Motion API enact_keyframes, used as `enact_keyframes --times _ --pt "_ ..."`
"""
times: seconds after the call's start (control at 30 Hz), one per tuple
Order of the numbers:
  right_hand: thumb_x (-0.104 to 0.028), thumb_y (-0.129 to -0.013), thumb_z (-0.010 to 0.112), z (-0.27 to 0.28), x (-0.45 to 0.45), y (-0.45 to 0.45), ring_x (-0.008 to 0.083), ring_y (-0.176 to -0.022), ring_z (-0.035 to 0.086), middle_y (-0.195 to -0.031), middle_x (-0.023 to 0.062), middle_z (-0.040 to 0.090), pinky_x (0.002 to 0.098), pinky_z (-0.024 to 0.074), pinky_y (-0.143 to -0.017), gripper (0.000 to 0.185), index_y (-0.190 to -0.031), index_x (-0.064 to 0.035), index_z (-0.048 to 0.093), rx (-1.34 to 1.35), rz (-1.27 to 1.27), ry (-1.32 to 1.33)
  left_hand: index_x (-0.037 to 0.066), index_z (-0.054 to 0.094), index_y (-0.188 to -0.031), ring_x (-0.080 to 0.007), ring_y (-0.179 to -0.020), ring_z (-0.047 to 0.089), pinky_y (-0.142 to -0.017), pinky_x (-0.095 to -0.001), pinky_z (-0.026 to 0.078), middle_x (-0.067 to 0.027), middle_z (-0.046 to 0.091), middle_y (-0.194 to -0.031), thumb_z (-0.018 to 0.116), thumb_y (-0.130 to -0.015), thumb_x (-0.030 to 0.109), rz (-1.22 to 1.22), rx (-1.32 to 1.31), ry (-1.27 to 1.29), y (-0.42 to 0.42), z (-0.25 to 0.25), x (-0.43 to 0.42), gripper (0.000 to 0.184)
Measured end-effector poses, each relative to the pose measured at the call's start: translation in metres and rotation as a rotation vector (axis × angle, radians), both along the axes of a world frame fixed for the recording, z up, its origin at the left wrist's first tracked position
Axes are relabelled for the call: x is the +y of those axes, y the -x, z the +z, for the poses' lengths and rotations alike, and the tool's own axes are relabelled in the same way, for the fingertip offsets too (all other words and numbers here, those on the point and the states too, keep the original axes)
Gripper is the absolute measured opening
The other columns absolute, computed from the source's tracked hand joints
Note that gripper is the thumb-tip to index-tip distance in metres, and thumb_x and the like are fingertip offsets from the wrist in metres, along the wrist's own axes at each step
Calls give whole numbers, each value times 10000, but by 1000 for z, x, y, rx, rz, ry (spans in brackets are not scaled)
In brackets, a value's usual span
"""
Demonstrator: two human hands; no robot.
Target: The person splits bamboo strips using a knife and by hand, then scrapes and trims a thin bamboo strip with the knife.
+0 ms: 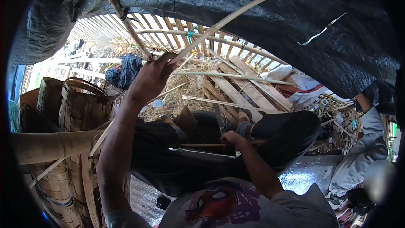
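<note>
My left hand is raised in front of me, fingers closed around a long pale bamboo strip. One end of the strip points up and to the right, over the black sheeting. A pale piece shows beyond my left forearm; whether it belongs to the same strip I cannot tell. Low between my knees, my right hand grips the handle of a knife, its dark blade pointing up and away from me. A thin bamboo stick lies across my lap close to that hand.
Black plastic sheeting hangs overhead. Woven bamboo baskets and a thick bamboo pole stand at the left. Boards and loose strips cover the straw ahead, before a slatted fence. Another person's sleeve is at right.
</note>
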State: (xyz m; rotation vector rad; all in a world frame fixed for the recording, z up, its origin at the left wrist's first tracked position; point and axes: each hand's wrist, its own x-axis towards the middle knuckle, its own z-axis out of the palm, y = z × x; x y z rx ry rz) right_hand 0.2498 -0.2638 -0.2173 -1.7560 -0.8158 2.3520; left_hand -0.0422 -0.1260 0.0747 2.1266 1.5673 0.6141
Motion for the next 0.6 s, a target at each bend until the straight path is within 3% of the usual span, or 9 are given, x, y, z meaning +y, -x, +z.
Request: enact_keyframes --times 0.07,0.13,0.2,0.27,0.33,0.4,0.5,0.53,0.6 --pt "-228 -805 654 44 -8 6 232 -641 650 -700 120 632 366 496 -581 250 -852 17 638 -321 301 -311 55 554 -1121 -346 -629 633 -558 -428 439 -167 627 -687 569 -938 147 12 -27 40 0 -4 2 205" --pt "-225 -836 657 66 -29 -1 180 -579 606 -647 82 599 333 465 -540 216 -818 -15 611 -289 219 -504 59 552 -1139 -158 -496 587 -488 -324 443 -82 578 -609 574 -947 164 -44 -66 125 7 -6 1 219" --pt "-222 -867 660 82 -23 -5 129 -518 562 -593 44 566 299 435 -499 208 -784 -46 584 -253 122 -692 58 579 -1153 -112 -489 582 -471 -298 455 -55 594 -620 602 -939 178 -10 -113 193 12 -11 2 246" --pt "-217 -907 639 96 -18 -5 95 -526 542 -589 9 547 286 423 -495 215 -798 -46 564 -94 -68 -802 56 586 -1168 -108 -485 578 -473 -296 458 -54 604 -620 607 -937 173 35 -178 311 6 -1 -3 260" --pt "-159 -942 590 117 5 4 81 -602 509 -668 9 537 260 407 -568 157 -839 -53 537 301 -296 -871 61 593 -1169 -99 -483 575 -472 -293 458 -55 614 -622 611 -932 164 -69 -152 96 9 -4 -1 258" --pt "-107 -931 593 141 34 10 61 -600 470 -684 -2 529 235 390 -563 95 -948 -39 530 437 -407 -1019 72 604 -1154 -131 -489 593 -490 -315 465 -72 617 -615 613 -925 154 -44 -89 38 7 -2 -4 244" --pt "-68 -918 603 175 79 5 20 -595 409 -675 -44 476 209 344 -537 115 -1003 -49 528 337 -466 -1077 79 631 -1115 -272 -533 624 -541 -375 470 -156 607 -626 620 -909 140 -66 46 -204 -1 17 -17 215" --pt "-75 -913 617 192 96 6 9 -590 394 -669 -61 457 202 325 -522 139 -1016 -55 525 252 -459 -1159 74 630 -1124 -384 -720 640 -621 -445 492 -204 653 -805 656 -877 151 -41 61 -154 -5 28 -27 260" --pt "-103 -905 648 223 120 17 0 -572 371 -667 -79 432 205 294 -492 171 -1021 -68 527 250 -547 -1183 66 635 -1097 -373 -709 642 -603 -434 486 -195 655 -805 657 -877 150 38 121 25 -10 44 -53 237"
